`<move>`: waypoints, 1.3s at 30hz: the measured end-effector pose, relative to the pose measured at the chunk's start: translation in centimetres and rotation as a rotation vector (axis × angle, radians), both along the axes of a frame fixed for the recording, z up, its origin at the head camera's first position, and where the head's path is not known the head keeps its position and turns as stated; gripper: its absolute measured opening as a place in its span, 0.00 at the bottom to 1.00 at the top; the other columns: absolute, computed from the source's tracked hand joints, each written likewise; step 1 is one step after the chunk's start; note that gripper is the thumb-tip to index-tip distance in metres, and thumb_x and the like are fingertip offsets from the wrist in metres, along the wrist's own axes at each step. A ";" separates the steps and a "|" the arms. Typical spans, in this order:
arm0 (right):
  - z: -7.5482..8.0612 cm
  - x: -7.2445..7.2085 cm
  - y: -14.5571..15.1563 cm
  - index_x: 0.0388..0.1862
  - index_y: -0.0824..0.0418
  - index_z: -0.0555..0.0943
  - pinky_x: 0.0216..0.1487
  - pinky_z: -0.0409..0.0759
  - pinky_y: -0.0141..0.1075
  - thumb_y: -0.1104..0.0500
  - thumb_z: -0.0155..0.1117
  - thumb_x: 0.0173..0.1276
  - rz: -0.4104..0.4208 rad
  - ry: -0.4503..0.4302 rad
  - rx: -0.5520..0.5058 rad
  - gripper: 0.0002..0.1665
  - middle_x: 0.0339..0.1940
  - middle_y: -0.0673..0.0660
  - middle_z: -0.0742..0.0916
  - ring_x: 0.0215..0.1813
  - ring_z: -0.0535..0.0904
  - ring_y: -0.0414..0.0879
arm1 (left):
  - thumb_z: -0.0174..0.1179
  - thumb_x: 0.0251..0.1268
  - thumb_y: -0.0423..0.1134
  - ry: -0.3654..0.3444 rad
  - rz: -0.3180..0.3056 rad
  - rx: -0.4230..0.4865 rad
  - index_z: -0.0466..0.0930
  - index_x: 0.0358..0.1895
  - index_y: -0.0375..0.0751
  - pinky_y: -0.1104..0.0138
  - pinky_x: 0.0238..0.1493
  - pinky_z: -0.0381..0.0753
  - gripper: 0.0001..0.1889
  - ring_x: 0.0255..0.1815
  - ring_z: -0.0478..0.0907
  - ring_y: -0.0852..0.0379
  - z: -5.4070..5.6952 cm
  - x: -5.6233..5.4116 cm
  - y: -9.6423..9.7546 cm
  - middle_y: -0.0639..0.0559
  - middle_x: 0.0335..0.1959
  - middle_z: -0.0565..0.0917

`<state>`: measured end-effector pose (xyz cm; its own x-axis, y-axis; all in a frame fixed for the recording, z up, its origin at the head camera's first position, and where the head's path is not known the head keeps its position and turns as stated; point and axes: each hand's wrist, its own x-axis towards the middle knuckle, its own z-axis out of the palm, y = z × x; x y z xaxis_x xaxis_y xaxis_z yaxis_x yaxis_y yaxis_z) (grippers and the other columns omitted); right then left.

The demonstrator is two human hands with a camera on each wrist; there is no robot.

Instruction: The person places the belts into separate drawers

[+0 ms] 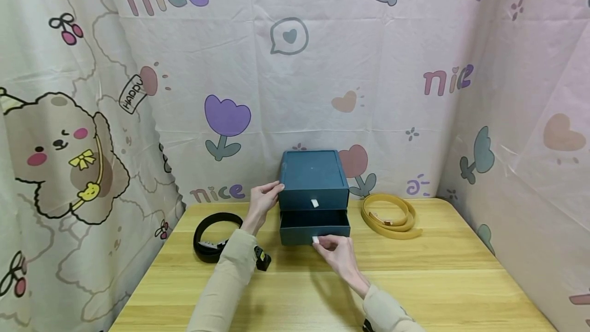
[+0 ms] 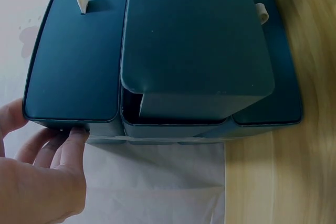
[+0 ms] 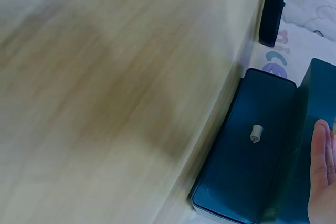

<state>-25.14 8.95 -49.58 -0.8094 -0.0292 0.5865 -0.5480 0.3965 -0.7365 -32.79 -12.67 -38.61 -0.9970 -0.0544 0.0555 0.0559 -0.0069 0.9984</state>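
A dark teal drawer box (image 1: 313, 170) stands at the back of the table, its middle drawer (image 1: 299, 234) pulled partly out so that the dark inside shows. My left hand (image 1: 262, 203) holds the box at its upper left front edge. In the left wrist view, its fingers (image 2: 73, 148) bend against the box's side near the closed top drawer (image 2: 73, 72). My right hand (image 1: 340, 257) pinches the white pull tab (image 1: 315, 240) of the middle drawer. The closed bottom drawer (image 3: 247, 156), with its own tab, is hidden in the head view.
A coiled black belt (image 1: 205, 251) lies on the wooden table (image 1: 286, 296) left of the box. To the right lies a coiled yellow belt (image 1: 392, 232). A patterned cloth (image 1: 295, 81) hangs behind the table and along both sides.
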 end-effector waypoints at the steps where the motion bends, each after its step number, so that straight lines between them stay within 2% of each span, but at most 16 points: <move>1: -0.1 0.0 0.0 0.31 0.64 0.91 0.30 0.82 0.24 0.67 0.78 0.54 0.008 0.014 -0.001 0.05 0.27 0.57 0.92 0.28 0.85 0.33 | 0.62 0.71 0.39 0.000 0.000 0.000 0.77 0.66 0.34 0.52 0.72 0.73 0.23 0.73 0.72 0.42 0.0 0.0 0.0 0.35 0.69 0.76; 3: -0.3 0.0 0.1 0.31 0.66 0.90 0.29 0.82 0.23 0.68 0.77 0.54 0.023 0.066 0.008 0.05 0.26 0.58 0.92 0.27 0.85 0.32 | 0.62 0.71 0.40 0.001 -0.001 -0.001 0.77 0.66 0.34 0.52 0.72 0.73 0.23 0.73 0.72 0.42 0.0 0.0 0.0 0.35 0.69 0.76; 6: -0.5 0.0 0.2 0.31 0.67 0.90 0.29 0.82 0.22 0.68 0.77 0.54 0.035 0.088 0.016 0.05 0.26 0.58 0.91 0.28 0.84 0.29 | 0.62 0.72 0.40 0.002 -0.002 0.000 0.77 0.66 0.34 0.52 0.72 0.72 0.24 0.73 0.71 0.42 0.0 0.0 0.0 0.35 0.69 0.76; 13: 0.1 0.8 0.3 0.31 0.63 0.90 0.31 0.83 0.25 0.67 0.78 0.55 0.033 -0.026 0.009 0.04 0.27 0.56 0.92 0.28 0.85 0.33 | 0.62 0.72 0.39 0.003 -0.002 -0.001 0.77 0.66 0.33 0.52 0.72 0.72 0.23 0.73 0.71 0.42 0.0 0.0 0.0 0.34 0.69 0.76; 19: 0.2 1.2 0.4 0.30 0.61 0.90 0.32 0.84 0.26 0.67 0.78 0.55 0.033 -0.082 0.014 0.04 0.27 0.55 0.92 0.28 0.86 0.35 | 0.62 0.71 0.40 0.007 0.003 -0.007 0.77 0.66 0.34 0.51 0.71 0.72 0.24 0.73 0.72 0.42 0.0 0.0 0.0 0.35 0.69 0.76; 39: 0.2 2.2 0.6 0.30 0.63 0.90 0.30 0.84 0.27 0.67 0.77 0.55 0.073 -0.084 0.027 0.03 0.27 0.57 0.92 0.27 0.85 0.33 | 0.63 0.71 0.39 0.011 0.001 0.002 0.77 0.65 0.33 0.52 0.71 0.72 0.23 0.73 0.72 0.42 0.0 0.1 0.0 0.35 0.69 0.76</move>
